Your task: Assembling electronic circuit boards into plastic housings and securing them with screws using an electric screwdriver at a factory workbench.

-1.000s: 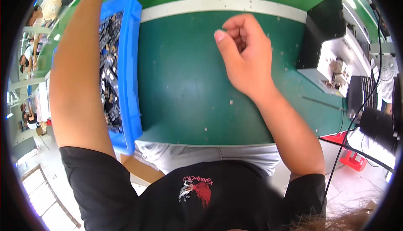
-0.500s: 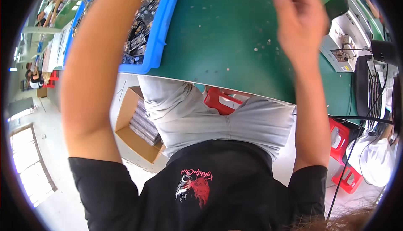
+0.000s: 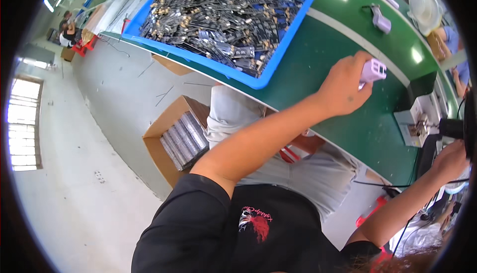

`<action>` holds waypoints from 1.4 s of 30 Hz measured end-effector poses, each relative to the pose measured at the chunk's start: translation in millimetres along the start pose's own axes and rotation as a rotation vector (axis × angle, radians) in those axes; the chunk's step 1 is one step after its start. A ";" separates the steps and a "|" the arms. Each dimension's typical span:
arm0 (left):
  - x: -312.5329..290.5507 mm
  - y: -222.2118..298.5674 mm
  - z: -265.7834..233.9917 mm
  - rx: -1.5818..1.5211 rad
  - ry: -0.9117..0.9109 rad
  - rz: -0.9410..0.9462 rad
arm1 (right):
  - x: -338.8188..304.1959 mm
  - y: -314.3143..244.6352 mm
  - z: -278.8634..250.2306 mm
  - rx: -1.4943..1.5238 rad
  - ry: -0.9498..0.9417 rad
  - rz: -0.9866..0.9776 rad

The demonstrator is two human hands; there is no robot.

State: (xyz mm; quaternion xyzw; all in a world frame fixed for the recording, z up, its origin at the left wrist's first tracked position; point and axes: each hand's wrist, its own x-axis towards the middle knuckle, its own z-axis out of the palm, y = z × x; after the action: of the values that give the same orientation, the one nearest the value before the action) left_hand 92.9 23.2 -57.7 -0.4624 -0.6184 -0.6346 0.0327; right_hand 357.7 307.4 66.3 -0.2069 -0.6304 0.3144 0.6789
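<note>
My left hand (image 3: 345, 87) is closed around a lilac plastic housing (image 3: 373, 70) with a squarish, open-framed end, held above the green tabletop (image 3: 343, 124). At the far right, my right hand (image 3: 449, 161) reaches beside a black device (image 3: 452, 128). Its fingers look curled, but the picture's dark rim cuts off their tips, so what they grip is hidden. Farther back on the green surface lies another lilac piece (image 3: 381, 21) with a dark part at one end.
A blue tray (image 3: 271, 72) heaped with small dark circuit boards stands left of my left hand. A white box with metal parts (image 3: 410, 124) stands near my right hand, among black cables. On the floor, a cardboard box (image 3: 154, 146) holds stacked grey packs. Other people sit farther off.
The view has swung toward the right, bringing the whole tray into sight. My left hand now shows with the lilac housing; my right hand has gone from over the table to the far right.
</note>
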 end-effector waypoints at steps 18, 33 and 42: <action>-12.8 3.1 -20.1 0.105 -0.248 -0.185 | -27.3 -87.8 91.5 0.314 -0.169 -0.054; -14.6 21.6 -6.0 -0.070 -0.523 -0.281 | -23.7 -75.1 89.6 0.117 -0.202 -0.087; -14.8 24.6 -13.8 -0.041 -0.565 -0.241 | -39.6 -93.7 95.1 0.293 -0.248 0.075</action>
State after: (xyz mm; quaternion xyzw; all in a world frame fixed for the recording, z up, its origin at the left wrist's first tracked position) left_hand 109.0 -1.6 -45.8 -0.5443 -0.6404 -0.4927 -0.2256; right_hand 279.2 202.0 112.4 -0.0892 -0.6485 0.4509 0.6068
